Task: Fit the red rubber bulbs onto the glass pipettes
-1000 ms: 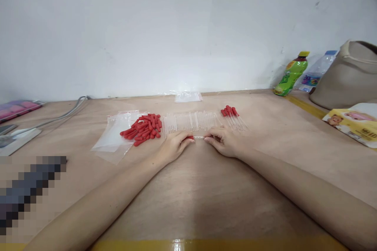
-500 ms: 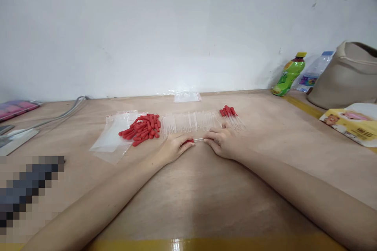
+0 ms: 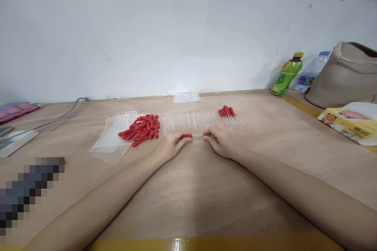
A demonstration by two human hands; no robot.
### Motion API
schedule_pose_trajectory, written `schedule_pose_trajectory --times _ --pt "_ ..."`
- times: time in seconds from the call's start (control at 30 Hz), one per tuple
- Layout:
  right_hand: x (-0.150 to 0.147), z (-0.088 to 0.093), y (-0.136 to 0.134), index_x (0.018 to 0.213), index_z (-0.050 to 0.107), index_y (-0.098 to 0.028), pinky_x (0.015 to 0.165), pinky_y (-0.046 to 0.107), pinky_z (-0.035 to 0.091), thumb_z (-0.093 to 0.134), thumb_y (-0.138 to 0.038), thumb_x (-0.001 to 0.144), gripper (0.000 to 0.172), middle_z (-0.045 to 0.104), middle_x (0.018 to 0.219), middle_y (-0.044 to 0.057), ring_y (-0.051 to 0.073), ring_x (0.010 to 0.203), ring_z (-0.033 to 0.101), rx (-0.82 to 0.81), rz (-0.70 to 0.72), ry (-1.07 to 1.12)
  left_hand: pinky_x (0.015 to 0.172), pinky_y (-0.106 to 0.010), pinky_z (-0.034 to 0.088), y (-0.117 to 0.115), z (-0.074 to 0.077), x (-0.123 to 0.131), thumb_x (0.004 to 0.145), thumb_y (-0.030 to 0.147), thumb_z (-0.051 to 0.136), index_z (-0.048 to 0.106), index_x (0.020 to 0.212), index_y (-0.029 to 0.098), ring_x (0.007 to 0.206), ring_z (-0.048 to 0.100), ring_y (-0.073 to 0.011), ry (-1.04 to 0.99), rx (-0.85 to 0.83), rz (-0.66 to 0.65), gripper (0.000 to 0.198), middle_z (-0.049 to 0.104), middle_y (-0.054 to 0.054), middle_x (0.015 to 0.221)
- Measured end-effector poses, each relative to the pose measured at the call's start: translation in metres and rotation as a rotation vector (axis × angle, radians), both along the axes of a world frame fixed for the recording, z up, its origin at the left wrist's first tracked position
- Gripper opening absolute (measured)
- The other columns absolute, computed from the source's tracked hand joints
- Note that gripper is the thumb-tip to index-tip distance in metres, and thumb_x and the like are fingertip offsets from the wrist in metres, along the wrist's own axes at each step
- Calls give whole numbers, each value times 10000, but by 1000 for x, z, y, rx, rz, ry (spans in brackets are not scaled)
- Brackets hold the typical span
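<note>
My left hand [image 3: 171, 146] pinches a red rubber bulb [image 3: 186, 136] and my right hand [image 3: 221, 143] pinches the clear glass tube [image 3: 198, 136] that runs into it, both low over the brown table [image 3: 188, 188]. A heap of loose red bulbs [image 3: 141, 128] lies just left of my left hand. A row of clear tubes [image 3: 188, 121] lies behind both hands. Several finished droppers with red bulbs [image 3: 230, 117] lie behind my right hand.
Clear zip bags [image 3: 113, 137] lie left of the bulbs, another bag [image 3: 185, 97] by the wall. A green bottle [image 3: 287, 73], a water bottle [image 3: 310, 71], a beige bag [image 3: 344, 74] and a tissue pack [image 3: 350, 122] sit at right. Cables [image 3: 55, 118] run at left.
Both hands stay together on the bulb and tube; they have lifted slightly toward the row of tubes, and the bulb sits a little further onto the tube.
</note>
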State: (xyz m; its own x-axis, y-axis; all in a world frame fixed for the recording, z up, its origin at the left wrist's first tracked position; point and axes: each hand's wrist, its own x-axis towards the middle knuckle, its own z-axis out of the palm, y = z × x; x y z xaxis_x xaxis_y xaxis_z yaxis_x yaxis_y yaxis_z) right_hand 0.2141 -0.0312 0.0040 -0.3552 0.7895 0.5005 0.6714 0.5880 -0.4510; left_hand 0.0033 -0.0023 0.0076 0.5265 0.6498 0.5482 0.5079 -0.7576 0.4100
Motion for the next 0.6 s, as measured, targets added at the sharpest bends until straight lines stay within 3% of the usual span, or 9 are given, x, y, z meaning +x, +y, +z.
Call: schedule_pose_trajectory --times 0.4,0.6 --pt "-1 -4 7 793 543 -184 657 266 391 434 -182 828 115 600 760 23 138 715 519 52 83 -36 644 -244 484 2 -2 -1 810 324 511 650 887 181 714 615 -140 -8 -170 -72 213 680 -20 811" --pt "-2 -8 9 788 557 -179 670 276 354 409 -202 849 162 614 744 20 128 656 515 117 79 -117 630 -240 468 3 -3 -1 816 321 501 648 888 186 678 601 -130 41 -171 -103 212 673 -11 777"
